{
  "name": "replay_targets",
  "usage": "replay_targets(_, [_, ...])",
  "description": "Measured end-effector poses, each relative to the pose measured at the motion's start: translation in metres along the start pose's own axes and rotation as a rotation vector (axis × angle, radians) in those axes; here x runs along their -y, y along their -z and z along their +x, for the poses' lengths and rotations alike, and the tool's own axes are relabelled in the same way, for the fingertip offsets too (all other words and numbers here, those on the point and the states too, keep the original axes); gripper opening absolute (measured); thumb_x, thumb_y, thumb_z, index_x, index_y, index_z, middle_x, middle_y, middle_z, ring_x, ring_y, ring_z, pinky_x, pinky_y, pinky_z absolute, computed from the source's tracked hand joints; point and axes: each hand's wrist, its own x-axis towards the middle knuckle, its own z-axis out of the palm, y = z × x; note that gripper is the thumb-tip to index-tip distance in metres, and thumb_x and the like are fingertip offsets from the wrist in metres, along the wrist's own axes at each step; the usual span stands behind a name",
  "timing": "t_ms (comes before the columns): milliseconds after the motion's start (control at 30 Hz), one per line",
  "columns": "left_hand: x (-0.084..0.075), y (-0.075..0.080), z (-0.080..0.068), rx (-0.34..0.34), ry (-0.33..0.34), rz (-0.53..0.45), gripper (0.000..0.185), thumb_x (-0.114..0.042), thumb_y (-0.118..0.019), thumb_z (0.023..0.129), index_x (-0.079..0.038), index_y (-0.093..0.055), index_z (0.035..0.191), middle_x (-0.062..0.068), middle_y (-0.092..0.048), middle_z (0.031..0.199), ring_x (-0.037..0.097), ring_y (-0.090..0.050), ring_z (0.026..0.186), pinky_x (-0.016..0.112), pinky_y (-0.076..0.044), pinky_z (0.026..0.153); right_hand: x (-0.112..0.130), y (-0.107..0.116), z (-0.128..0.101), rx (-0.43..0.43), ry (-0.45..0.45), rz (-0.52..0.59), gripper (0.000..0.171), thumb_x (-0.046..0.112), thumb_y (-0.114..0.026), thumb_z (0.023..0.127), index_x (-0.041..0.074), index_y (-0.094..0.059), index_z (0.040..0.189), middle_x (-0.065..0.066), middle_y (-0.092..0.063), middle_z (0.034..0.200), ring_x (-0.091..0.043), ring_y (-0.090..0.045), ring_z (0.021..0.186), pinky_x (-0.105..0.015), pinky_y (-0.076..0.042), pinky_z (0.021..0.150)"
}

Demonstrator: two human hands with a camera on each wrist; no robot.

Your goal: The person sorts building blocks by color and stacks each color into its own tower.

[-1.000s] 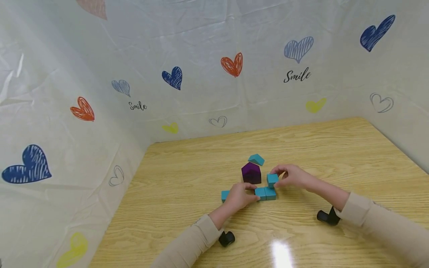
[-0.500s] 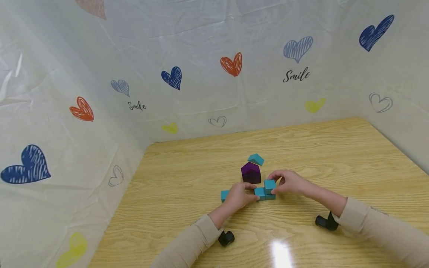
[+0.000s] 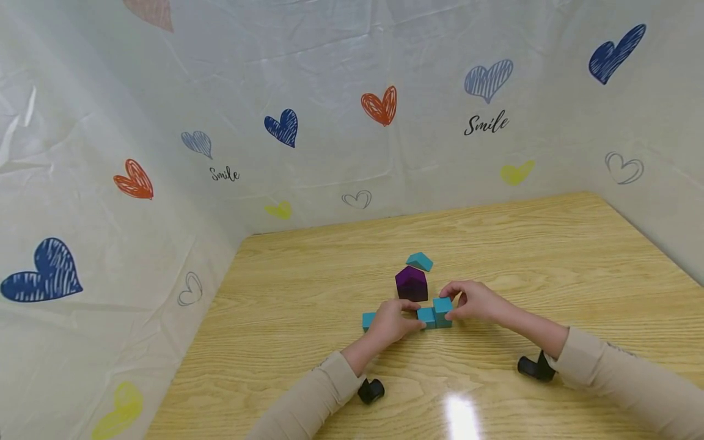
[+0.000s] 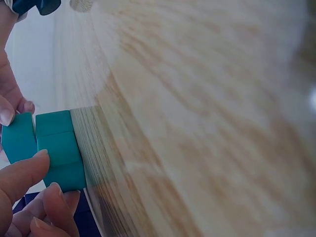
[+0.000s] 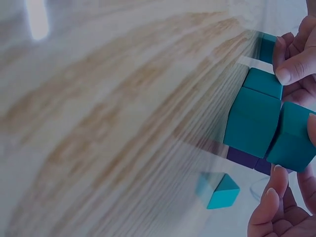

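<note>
Two blue cubes sit side by side on the table, and my left hand [image 3: 392, 322] pinches the left cube [image 3: 426, 316] between thumb and fingers. On top of the right cube [image 5: 253, 118], my right hand [image 3: 474, 300] holds another blue cube [image 3: 442, 305] by its sides. A thin, uneven gap shows between this upper cube [image 4: 19, 138] and the one below in both wrist views. Just behind the row stands a purple house-shaped block [image 3: 411, 284], with a blue triangular block [image 3: 420, 261] beyond it. One more blue block [image 3: 369, 321] is partly hidden by my left hand.
The wood-grain table [image 3: 297, 275] reaches back to a white sheet [image 3: 330, 165] printed with hearts. Black wrist devices [image 3: 371, 391] hang below both cuffs, close to the tabletop.
My right hand has brought its cube left and down onto the right cube of the pair. The left hand stays in place on the left cube.
</note>
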Motion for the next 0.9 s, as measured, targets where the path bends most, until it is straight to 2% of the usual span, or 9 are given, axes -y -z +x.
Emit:
replay_targets(100, [-0.0001, -0.0001, -0.0003, 0.000, 0.001, 0.003, 0.034, -0.021, -0.073, 0.079, -0.010, -0.067, 0.110, 0.004, -0.063, 0.113, 0.021, -0.055, 0.110, 0.026, -0.048, 0.079, -0.0004, -0.0011, 0.0002, -0.002, 0.004, -0.003, 0.036, 0.008, -0.075, 0.072, -0.004, -0.059, 0.102, -0.009, -0.057, 0.093, -0.014, -0.050, 0.063, -0.023, -0.044, 0.057])
replay_targets(233, [0.0007, -0.0007, 0.0004, -0.001, 0.001, 0.006, 0.034, -0.022, -0.073, 0.079, -0.010, -0.067, 0.110, 0.004, -0.064, 0.113, 0.021, -0.055, 0.110, 0.027, -0.048, 0.079, -0.0006, -0.0028, 0.0003, -0.010, 0.002, -0.014, 0.035, 0.008, -0.075, 0.072, -0.003, -0.059, 0.101, -0.009, -0.057, 0.093, -0.012, -0.049, 0.062, -0.022, -0.043, 0.056])
replay_targets(600, [0.0011, -0.0012, 0.0009, 0.004, 0.017, 0.004, 0.035, -0.022, -0.073, 0.079, -0.011, -0.067, 0.111, 0.003, -0.063, 0.114, 0.017, -0.055, 0.105, 0.021, -0.045, 0.069, 0.0020, -0.0034, -0.0010, -0.018, 0.001, -0.023, 0.034, 0.007, -0.075, 0.072, -0.002, -0.059, 0.100, -0.009, -0.057, 0.092, -0.012, -0.048, 0.060, -0.022, -0.042, 0.054])
replay_targets(700, [0.0009, -0.0010, 0.0010, 0.009, 0.021, -0.013, 0.035, -0.021, -0.072, 0.079, -0.011, -0.066, 0.111, 0.004, -0.063, 0.115, 0.015, -0.057, 0.090, 0.020, -0.043, 0.061, 0.0026, -0.0033, -0.0013, -0.019, -0.003, -0.028, 0.034, 0.007, -0.075, 0.072, -0.002, -0.059, 0.101, -0.009, -0.057, 0.093, -0.012, -0.049, 0.061, -0.022, -0.042, 0.055])
replay_targets(800, [0.0008, -0.0008, 0.0010, 0.013, 0.021, -0.029, 0.035, -0.020, -0.072, 0.079, -0.010, -0.066, 0.112, 0.005, -0.062, 0.116, 0.011, -0.052, 0.073, 0.019, -0.039, 0.052, 0.0027, -0.0033, -0.0015, -0.023, -0.005, -0.027, 0.034, 0.007, -0.075, 0.072, -0.002, -0.059, 0.101, -0.009, -0.058, 0.093, -0.012, -0.049, 0.062, -0.023, -0.043, 0.055])
replay_targets(867, [0.0010, -0.0009, 0.0011, 0.014, 0.021, -0.033, 0.035, -0.020, -0.072, 0.079, -0.010, -0.066, 0.112, 0.006, -0.062, 0.116, 0.011, -0.050, 0.069, 0.020, -0.038, 0.050, 0.0027, -0.0034, -0.0017, -0.025, -0.005, -0.026, 0.034, 0.007, -0.075, 0.072, -0.002, -0.059, 0.101, -0.009, -0.058, 0.093, -0.013, -0.049, 0.062, -0.023, -0.043, 0.056])
replay_targets(900, [0.0011, -0.0010, 0.0011, 0.011, 0.019, -0.028, 0.035, -0.020, -0.072, 0.079, -0.010, -0.066, 0.112, 0.006, -0.062, 0.116, 0.010, -0.051, 0.072, 0.019, -0.038, 0.051, 0.0028, -0.0035, -0.0017, -0.025, -0.007, -0.025, 0.034, 0.007, -0.075, 0.072, -0.002, -0.059, 0.101, -0.010, -0.058, 0.093, -0.013, -0.049, 0.062, -0.023, -0.043, 0.056])
